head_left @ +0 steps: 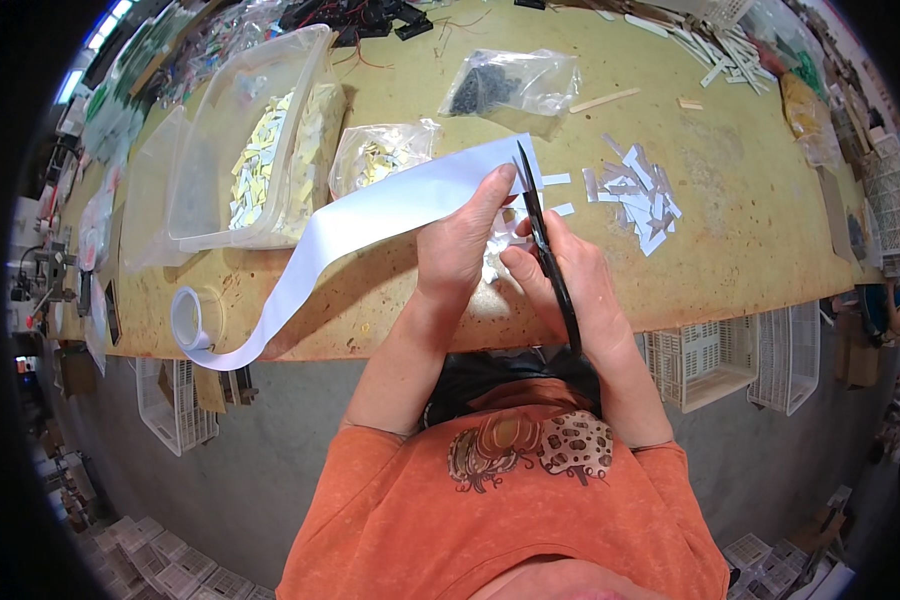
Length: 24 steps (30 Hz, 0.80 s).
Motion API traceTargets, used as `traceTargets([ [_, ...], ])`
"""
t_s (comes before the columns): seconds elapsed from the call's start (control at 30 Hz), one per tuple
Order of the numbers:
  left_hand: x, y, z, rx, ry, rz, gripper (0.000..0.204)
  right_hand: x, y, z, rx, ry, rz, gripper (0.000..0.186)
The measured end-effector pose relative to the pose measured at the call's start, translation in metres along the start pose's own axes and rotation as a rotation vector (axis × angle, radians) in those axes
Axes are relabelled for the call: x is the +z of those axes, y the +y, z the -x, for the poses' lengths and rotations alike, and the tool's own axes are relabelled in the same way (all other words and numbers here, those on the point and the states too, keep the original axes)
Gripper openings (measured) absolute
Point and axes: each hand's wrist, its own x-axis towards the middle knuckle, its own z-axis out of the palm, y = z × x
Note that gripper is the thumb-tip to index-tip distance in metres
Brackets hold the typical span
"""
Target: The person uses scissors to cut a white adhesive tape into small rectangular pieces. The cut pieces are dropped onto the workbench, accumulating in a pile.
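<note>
A wide white strip runs from a roll at the worktable's front left up to my left hand, which pinches it near the far end with the thumb on top. My right hand grips black scissors, their blades pointing away from me at the strip's end, just right of my left thumb. Small white tabs jut out right of the blades. Cut white pieces lie in a loose pile to the right, and more small white bits show under my hands.
At the left stand a translucent bin of yellowish pieces and a bag of small pieces. A bag of dark parts lies farther back, white slats at the back right. Plastic crates sit below the table edge.
</note>
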Motion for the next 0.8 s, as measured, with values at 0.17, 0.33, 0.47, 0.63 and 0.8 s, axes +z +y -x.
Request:
traceTargets([
  [0.17, 0.001, 0.0, 0.0, 0.004, 0.008, 0.0, 0.019, 0.001, 0.001, 0.0, 0.001, 0.0, -0.009, 0.057],
  [0.33, 0.002, 0.001, -0.001, 0.015, 0.018, -0.034, 0.019, 0.004, 0.004, 0.0, -0.017, 0.032, -0.016, 0.06],
  [0.47, 0.001, 0.002, 0.0, 0.008, 0.007, -0.019, 0.019, 0.006, 0.005, 0.001, -0.03, 0.044, -0.024, 0.062],
  [0.63, 0.004, 0.004, 0.001, 0.021, 0.018, 0.014, 0.013, 0.01, 0.008, 0.0, -0.068, 0.091, -0.029, 0.059],
  [0.8, 0.006, 0.004, 0.002, 0.053, -0.004, 0.045, 0.011, 0.015, 0.008, 0.0, -0.059, 0.128, -0.062, 0.047],
])
